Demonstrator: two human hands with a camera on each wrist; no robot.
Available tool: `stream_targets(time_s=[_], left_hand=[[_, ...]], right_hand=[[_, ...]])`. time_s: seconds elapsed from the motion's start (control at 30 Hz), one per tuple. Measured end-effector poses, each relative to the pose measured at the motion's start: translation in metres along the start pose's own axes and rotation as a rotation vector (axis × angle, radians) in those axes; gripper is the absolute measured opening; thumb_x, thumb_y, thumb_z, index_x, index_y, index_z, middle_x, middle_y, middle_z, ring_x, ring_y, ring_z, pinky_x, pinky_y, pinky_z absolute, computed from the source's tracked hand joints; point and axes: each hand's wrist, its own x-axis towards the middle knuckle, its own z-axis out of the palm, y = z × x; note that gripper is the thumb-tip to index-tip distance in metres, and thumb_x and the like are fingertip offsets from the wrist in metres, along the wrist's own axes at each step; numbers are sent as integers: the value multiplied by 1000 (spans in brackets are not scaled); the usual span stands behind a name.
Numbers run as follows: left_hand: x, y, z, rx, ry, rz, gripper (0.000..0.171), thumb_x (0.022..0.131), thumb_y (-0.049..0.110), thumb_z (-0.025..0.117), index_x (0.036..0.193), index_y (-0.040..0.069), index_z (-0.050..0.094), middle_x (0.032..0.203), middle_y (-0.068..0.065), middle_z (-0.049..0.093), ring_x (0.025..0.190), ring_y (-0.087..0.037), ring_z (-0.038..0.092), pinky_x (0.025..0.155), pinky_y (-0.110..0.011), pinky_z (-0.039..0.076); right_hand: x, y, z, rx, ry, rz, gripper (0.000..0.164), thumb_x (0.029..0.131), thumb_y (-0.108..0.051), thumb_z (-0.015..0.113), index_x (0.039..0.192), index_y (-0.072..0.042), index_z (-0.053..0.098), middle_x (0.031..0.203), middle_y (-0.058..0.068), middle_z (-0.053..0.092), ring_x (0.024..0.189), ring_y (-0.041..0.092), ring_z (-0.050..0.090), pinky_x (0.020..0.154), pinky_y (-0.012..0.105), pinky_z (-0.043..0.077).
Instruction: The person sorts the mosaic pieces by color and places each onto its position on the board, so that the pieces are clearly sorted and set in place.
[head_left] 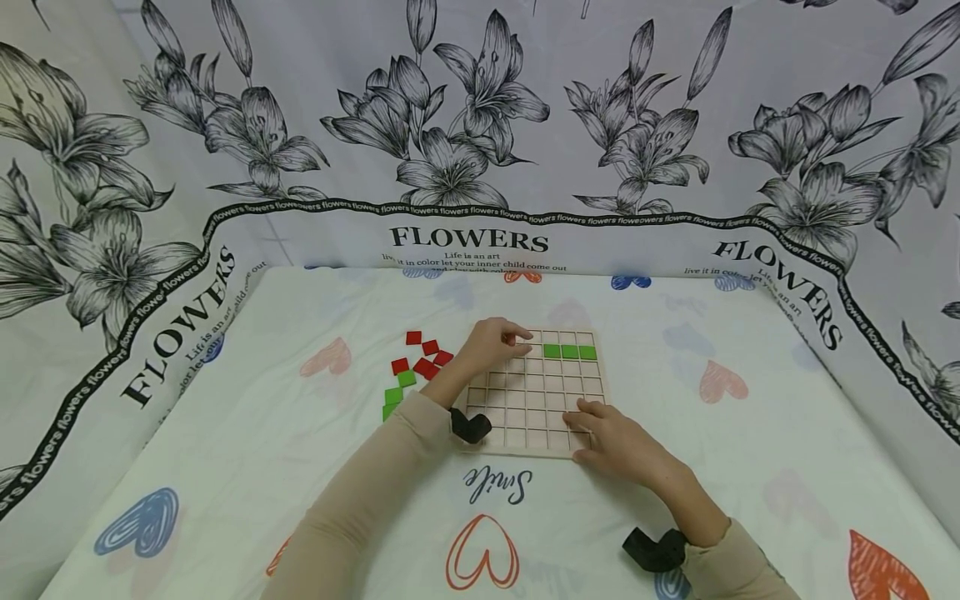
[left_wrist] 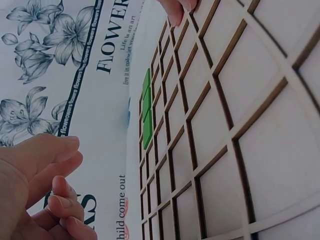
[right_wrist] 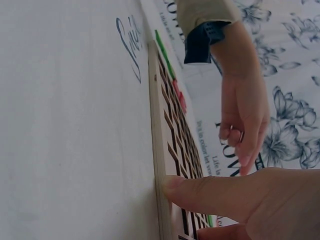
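A square wooden grid board (head_left: 516, 408) lies on the cloth, with three green square tiles (head_left: 570, 352) in a row near its far right corner. My left hand (head_left: 495, 343) is over the board's far left part, its thumb and forefinger close together and the other fingers curled. No tile shows at its fingertips, but I cannot tell whether something is pinched there. At the near right corner, my right hand (head_left: 618, 440) rests on the board. In the right wrist view its thumb (right_wrist: 215, 195) lies at the board's edge.
Several loose red tiles (head_left: 414, 337) lie left of the board, next to a few green tiles (head_left: 393, 396). A white cloth with printed hearts covers the table (head_left: 247, 450), and a flower-printed curtain (head_left: 465, 150) stands behind and at the sides.
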Motion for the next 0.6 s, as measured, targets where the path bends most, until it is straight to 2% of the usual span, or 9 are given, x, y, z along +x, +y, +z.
stream_targets(time_s=[0.37, 0.6], left_hand=[[-13, 2, -5, 28, -14, 51, 25, 89, 16, 68, 110, 4, 73, 73, -3, 53, 69, -13, 42, 64, -21, 33], [-23, 2, -10, 46, -8, 100, 23, 88, 15, 69, 107, 2, 73, 73, -7, 56, 67, -11, 42, 63, -20, 33]], right_hand=[[1, 1, 0, 2, -3, 3, 50, 83, -22, 74, 129, -6, 60, 139, 26, 51, 127, 46, 50, 98, 56, 46], [0, 1, 1, 1, 2, -2, 51, 83, -22, 74, 129, -6, 60, 138, 27, 51, 126, 46, 51, 97, 56, 46]])
